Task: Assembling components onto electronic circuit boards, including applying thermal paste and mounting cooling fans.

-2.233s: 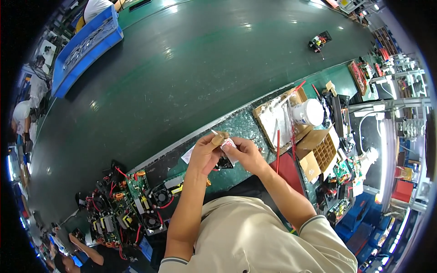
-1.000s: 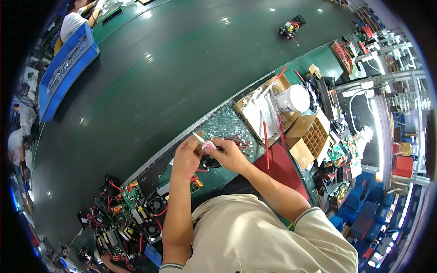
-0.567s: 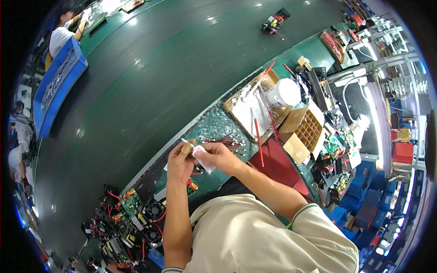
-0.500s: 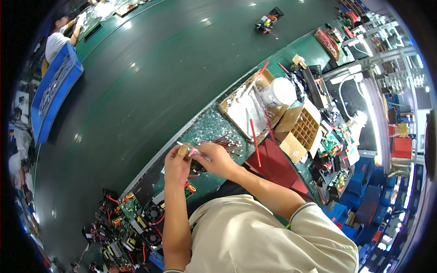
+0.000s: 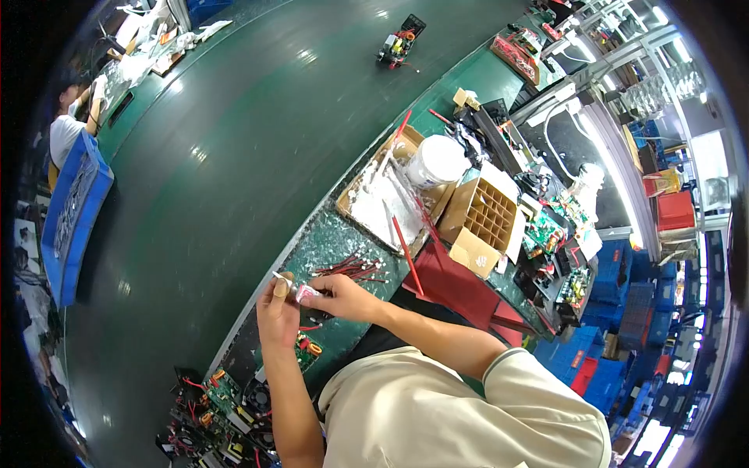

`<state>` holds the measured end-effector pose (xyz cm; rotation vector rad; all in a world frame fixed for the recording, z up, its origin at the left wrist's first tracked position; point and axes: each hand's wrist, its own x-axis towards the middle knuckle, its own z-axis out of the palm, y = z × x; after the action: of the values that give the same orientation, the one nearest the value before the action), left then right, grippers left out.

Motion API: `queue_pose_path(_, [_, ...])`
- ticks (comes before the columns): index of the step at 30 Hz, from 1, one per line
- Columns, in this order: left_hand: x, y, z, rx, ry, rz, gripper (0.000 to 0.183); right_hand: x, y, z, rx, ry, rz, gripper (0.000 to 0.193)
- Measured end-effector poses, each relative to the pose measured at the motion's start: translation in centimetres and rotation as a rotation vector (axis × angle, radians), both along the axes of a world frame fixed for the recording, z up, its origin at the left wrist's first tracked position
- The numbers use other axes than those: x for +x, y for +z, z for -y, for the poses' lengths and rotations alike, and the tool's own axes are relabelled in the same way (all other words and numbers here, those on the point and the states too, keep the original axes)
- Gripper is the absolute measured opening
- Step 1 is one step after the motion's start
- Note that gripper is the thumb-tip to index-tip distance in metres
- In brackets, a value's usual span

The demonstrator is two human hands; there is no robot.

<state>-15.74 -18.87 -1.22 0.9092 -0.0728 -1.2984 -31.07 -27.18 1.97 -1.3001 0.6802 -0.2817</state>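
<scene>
Between my two hands is a small white-and-pink tube (image 5: pixel 307 293) with a thin white tip pointing up and left; it looks crumpled, and the fingers hide much of it. My left hand (image 5: pixel 276 318) pinches it near the tip end, with a tan cover on one fingertip. My right hand (image 5: pixel 345 298) is closed round its other end. Just beyond the right hand, a bundle of red and black wires (image 5: pixel 355 267) with white connectors lies on the green bench (image 5: pixel 312 239). A circuit board with an orange coil (image 5: pixel 314 348) sits below the hands.
White-smeared cardboard tray (image 5: pixel 384 201), white bucket (image 5: pixel 438 161) and divided carton (image 5: pixel 490 214) stand to the right. Boards with fans (image 5: pixel 226 413) pile up at lower left. A dark green conveyor (image 5: pixel 195 210) carries one assembly (image 5: pixel 399 47). Someone (image 5: pixel 69 132) works beyond a blue bin (image 5: pixel 74 218).
The whole view has shifted, so bench items appear further left. My hands keep their grip on the tube, with the tip a little more exposed.
</scene>
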Motion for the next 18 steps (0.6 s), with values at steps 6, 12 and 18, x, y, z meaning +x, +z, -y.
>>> queue_pose_path(6, [1.1, -0.7, -0.1, 0.046, 0.101, 0.004, 0.019, -1.0, 0.9, 1.6, -0.352, -0.010, -0.184, 0.026])
queue_pose_path(12, [0.9, 0.4, -0.6, 0.222, 0.119, 0.015, 0.017, -3.2, 0.6, 5.3, -0.282, -0.034, -0.166, 0.026])
queue_pose_path(18, [0.5, 0.2, -1.3, 0.208, 0.219, -0.019, 0.027, -6.0, 4.3, 12.5, -0.367, 0.246, -0.202, 0.033])
